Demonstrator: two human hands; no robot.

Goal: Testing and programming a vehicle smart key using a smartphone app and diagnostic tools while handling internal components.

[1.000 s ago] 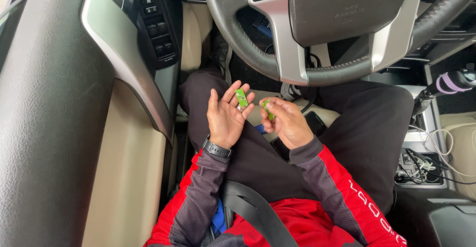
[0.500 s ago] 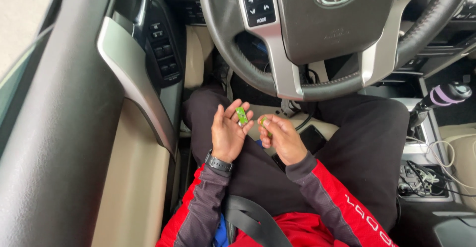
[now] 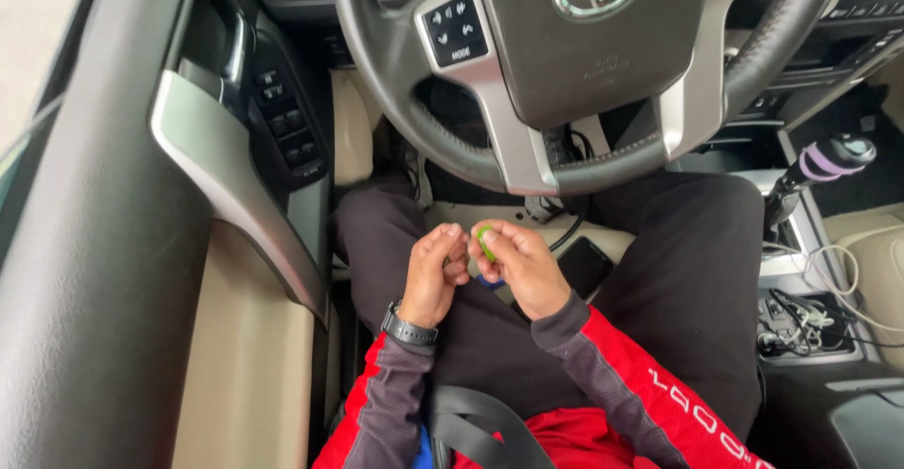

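While you sit belted in the driver's seat, the dark grey and beige door panel (image 3: 141, 271) fills the left of the scene and the black steering wheel with silver spokes (image 3: 574, 64) spans the far side above your black-trousered lap (image 3: 678, 271). A black seat belt (image 3: 480, 427) crosses your red and grey jacket at the near edge. To the right, the centre console (image 3: 800, 323) holds tangled cables, with a purple-topped lever (image 3: 829, 158) beyond it. A flat black phone (image 3: 584, 266) lies between your thighs, just right of your hands.

Your left hand (image 3: 435, 276), with a black wrist watch (image 3: 409, 328), was spread open half a second ago; it is now curled, fingertips meeting your right hand (image 3: 518, 266). Your right hand is closed in a pinch on the small green object (image 3: 484, 239), which sits between both sets of fingertips over your lap. The hands have drawn together, so both now bear on the object.
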